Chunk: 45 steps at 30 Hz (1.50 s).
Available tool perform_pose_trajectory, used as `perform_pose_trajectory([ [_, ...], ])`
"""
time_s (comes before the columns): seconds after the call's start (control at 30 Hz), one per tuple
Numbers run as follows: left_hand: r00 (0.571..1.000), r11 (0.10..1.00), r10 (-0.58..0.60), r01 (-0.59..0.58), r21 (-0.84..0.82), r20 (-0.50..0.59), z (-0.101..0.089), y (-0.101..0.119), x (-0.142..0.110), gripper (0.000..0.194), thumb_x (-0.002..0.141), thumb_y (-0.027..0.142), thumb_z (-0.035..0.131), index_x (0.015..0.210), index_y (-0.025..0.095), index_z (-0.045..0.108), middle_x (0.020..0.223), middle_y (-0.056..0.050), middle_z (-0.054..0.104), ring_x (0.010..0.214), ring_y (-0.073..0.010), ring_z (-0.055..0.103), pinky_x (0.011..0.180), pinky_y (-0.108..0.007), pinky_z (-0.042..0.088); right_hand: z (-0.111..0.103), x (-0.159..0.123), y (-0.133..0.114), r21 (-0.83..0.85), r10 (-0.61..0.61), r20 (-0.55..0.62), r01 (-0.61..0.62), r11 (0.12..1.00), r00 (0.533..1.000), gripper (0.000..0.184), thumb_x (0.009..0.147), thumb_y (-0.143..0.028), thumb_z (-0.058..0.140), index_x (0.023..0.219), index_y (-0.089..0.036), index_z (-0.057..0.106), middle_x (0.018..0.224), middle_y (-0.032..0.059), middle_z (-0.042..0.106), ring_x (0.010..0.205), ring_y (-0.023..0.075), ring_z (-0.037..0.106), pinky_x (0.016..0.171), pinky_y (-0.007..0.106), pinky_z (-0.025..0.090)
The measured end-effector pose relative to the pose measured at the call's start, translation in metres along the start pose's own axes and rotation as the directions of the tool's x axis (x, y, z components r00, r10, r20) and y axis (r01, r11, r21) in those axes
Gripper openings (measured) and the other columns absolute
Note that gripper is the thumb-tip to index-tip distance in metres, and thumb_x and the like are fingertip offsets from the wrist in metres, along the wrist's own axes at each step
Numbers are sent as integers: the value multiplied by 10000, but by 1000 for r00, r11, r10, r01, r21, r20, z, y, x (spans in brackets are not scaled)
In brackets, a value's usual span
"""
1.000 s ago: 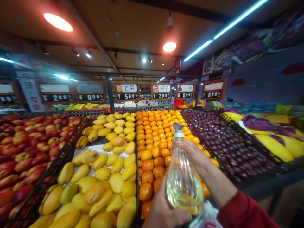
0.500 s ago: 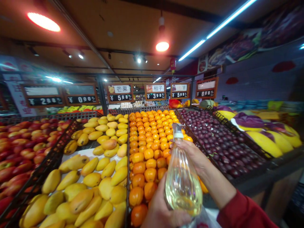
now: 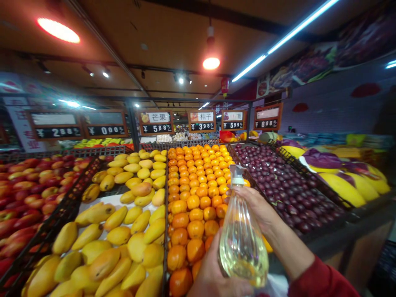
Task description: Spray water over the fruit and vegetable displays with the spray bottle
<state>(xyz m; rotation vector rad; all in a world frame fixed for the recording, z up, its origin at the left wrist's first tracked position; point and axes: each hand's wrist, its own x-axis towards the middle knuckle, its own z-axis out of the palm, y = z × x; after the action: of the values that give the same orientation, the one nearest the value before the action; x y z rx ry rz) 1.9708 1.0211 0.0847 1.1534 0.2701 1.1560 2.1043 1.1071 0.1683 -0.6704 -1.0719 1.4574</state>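
A clear spray bottle (image 3: 243, 243) with yellowish liquid and a white trigger head stands upright at the bottom centre, over the orange bin. My left hand (image 3: 213, 274) cups its base from below. My right hand (image 3: 258, 206), in a red sleeve, is wrapped around the bottle's neck just under the trigger. The nozzle points away from me toward the oranges (image 3: 198, 189).
Black wire bins hold yellow mangoes (image 3: 130, 222), red-yellow mangoes (image 3: 27, 194) at left and dark purple fruit (image 3: 287, 185) at right. Price signs (image 3: 156, 122) hang behind. A white plastic bag (image 3: 276, 284) shows under the bottle. A purple-and-yellow cloth (image 3: 343, 173) covers the far-right stand.
The view swung slightly to the right and back; the bottle and both hands shifted a little lower and to the right. Both hands keep the same hold.
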Motion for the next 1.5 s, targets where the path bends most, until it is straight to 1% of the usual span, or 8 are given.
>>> perform_pose_trajectory([
  [0.17, 999, 1000, 14, -15, -23, -38, 2, 6, -4, 777, 587, 262, 891, 1296, 246, 572, 1117, -85, 674, 997, -253, 632, 873, -389, 444, 7, 2, 2, -14, 9, 20, -9, 1000, 1000, 398, 546, -421, 937, 746, -163, 710, 607, -5, 703, 532, 148, 656, 485, 230, 524],
  [0.4, 998, 997, 59, -57, 54, -36, -8, 16, -14, 887, 624, 249, 877, 1397, 200, 445, 1218, -125, 661, 1053, -261, 644, 900, -367, 477, 23, 7, 6, -44, 5, 63, -2, 999, 998, 373, 551, -436, 932, 667, -175, 693, 550, -22, 663, 509, 144, 625, 510, 246, 511],
  [0.57, 991, 990, 71, -56, 130, -113, -16, 21, -26, 913, 592, 328, 899, 1384, 212, 459, 1270, -124, 657, 1147, -308, 625, 985, -407, 471, 39, 10, 13, -73, 22, 110, -14, 997, 994, 370, 576, -471, 900, 729, -180, 730, 639, 23, 737, 556, 170, 650, 529, 263, 498],
  [0.77, 984, 977, 105, -74, 202, -145, -28, 27, -38, 845, 639, 353, 864, 1375, 228, 469, 1263, -102, 672, 1123, -274, 632, 957, -389, 482, 62, 16, 23, -115, 55, 161, -37, 993, 985, 416, 549, -510, 902, 701, -161, 733, 648, 25, 735, 554, 149, 641, 545, 246, 487],
  [1.03, 966, 981, 177, -157, 114, -191, -39, 31, -52, 797, 618, 149, 828, 1342, 210, 501, 1191, -72, 682, 978, -179, 629, 860, -298, 467, 89, 20, 30, -134, 60, 232, -30, 991, 971, 406, 524, -498, 911, 638, -165, 708, 554, -14, 658, 507, 133, 577, 531, 260, 462],
  [1.2, 951, 984, 174, -157, 85, -255, -41, 35, -60, 803, 600, 236, 880, 1308, 193, 502, 1158, -81, 688, 1014, -210, 648, 877, -331, 492, 102, 26, 37, -163, 87, 300, -38, 986, 950, 433, 558, -532, 882, 751, -169, 748, 703, 27, 738, 618, 166, 648, 549, 249, 463],
  [1.33, 924, 974, 213, -173, 148, -318, -40, 31, -66, 735, 592, 259, 879, 1233, 210, 524, 1108, -42, 694, 979, -180, 646, 850, -282, 480, 112, 27, 41, -185, 103, 351, -39, 982, 931, 403, 541, -487, 893, 721, -160, 743, 641, 16, 718, 549, 146, 608, 539, 250, 451],
  [1.5, 889, 981, 191, -187, 51, -417, -41, 19, -72, 934, 497, 214, 892, 1308, 199, 429, 1219, -110, 690, 1068, -253, 661, 894, -336, 492, 119, 23, 45, -195, 112, 391, -37, 980, 914, 377, 525, -465, 896, 651, -160, 714, 573, 7, 690, 501, 129, 573, 516, 241, 430],
])
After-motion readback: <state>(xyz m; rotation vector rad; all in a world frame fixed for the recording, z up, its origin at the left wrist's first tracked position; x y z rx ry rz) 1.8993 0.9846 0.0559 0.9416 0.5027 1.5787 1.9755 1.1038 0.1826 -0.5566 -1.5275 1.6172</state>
